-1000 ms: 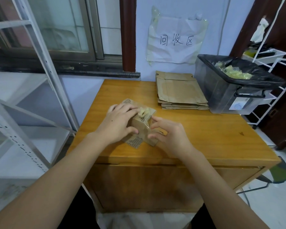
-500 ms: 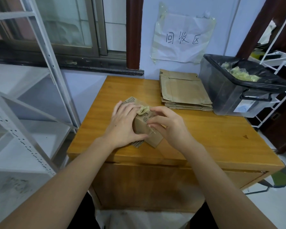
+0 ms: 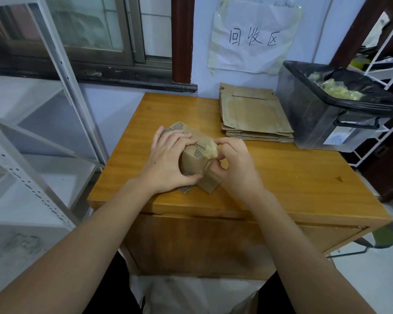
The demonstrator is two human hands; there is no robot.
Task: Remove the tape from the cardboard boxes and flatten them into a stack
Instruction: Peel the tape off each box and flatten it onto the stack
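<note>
A small brown cardboard box (image 3: 194,163) stands on the wooden table (image 3: 293,177) near its front left. My left hand (image 3: 168,162) grips the box from the left, fingers over its top and thumb along its near side. My right hand (image 3: 234,164) pinches a crumpled wad of yellowish clear tape (image 3: 210,150) at the box's top right corner; a strip of tape still runs down the box's side. A stack of flattened cardboard boxes (image 3: 254,116) lies at the back of the table.
A dark plastic bin (image 3: 322,123) lined with a black bag holds crumpled tape at the table's back right. A white metal shelf (image 3: 32,137) stands to the left and a white wire rack (image 3: 386,71) to the right. A paper sign (image 3: 252,39) hangs on the wall.
My right hand has moved from the box's near right side up to its top corner and taken hold of the tape wad. My left hand has kept its grip on the box.
</note>
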